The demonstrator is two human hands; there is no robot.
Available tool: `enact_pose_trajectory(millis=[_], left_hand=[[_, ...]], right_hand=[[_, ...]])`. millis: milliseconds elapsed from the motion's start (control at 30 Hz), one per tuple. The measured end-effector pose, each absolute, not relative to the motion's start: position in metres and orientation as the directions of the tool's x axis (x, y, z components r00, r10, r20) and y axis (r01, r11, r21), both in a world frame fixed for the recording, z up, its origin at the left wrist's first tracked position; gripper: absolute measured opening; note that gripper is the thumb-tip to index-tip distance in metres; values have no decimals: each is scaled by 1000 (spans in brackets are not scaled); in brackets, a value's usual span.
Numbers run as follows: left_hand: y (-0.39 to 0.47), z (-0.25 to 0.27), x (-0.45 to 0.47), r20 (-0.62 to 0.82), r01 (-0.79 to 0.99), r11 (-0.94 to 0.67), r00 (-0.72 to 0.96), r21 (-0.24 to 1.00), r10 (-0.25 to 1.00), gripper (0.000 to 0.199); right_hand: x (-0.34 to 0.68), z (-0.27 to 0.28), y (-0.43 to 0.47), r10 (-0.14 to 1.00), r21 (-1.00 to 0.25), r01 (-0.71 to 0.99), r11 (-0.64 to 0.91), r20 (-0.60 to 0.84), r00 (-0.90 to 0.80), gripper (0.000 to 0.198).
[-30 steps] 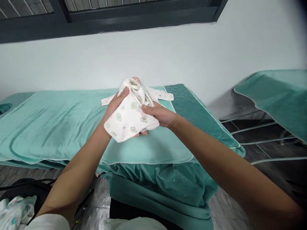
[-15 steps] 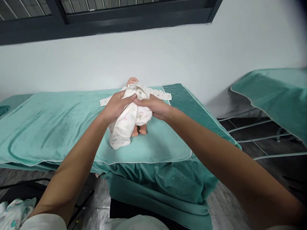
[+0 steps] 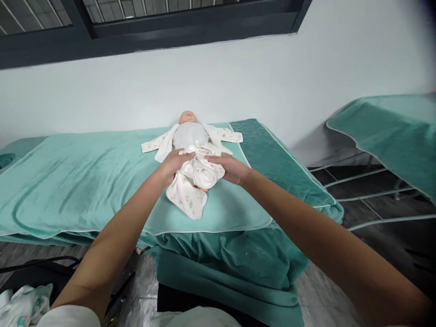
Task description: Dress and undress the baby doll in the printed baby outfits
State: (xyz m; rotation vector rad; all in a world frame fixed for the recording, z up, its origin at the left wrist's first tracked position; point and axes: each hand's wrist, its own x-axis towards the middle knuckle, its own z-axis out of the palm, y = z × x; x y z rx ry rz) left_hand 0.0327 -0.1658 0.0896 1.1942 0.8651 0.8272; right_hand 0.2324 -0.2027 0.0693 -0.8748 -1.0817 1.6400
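A baby doll (image 3: 190, 134) lies face up on the teal bed (image 3: 88, 181), its head by the wall. Spread around its arms is an open white printed baby top (image 3: 163, 143) with both sleeves stretched sideways. My left hand (image 3: 173, 164) and my right hand (image 3: 232, 169) are closed on opposite sides of a bunched white printed baby garment (image 3: 200, 169) over the doll's hips and legs. One part of this cloth hangs towards me on the bed. Most of the doll's legs are hidden; a bit of a foot peeks out below the bunch.
Behind the bed is a white wall (image 3: 136, 91) under a dark window frame (image 3: 190, 29). To the right stands a metal bed frame (image 3: 384, 220) with a teal cover (image 3: 391, 127). Patterned cloth (image 3: 25, 304) lies on a dark chair at the lower left.
Both hands have moved down from the doll's chest to its hips with the garment. The doll's torso and the open top now show, and the cloth is gathered more tightly.
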Motion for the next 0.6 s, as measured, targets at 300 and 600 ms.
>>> enact_pose_trajectory(millis=[300, 600], left_hand=[[-166, 71, 54, -178, 780, -344, 494, 522, 851, 20], [-183, 98, 60, -411, 823, -379, 548, 424, 729, 24]], right_hand=[[220, -6, -241, 956, -919, -264, -294, -278, -97, 38], [216, -10, -255, 981, -968, -168, -188, -176, -87, 33]])
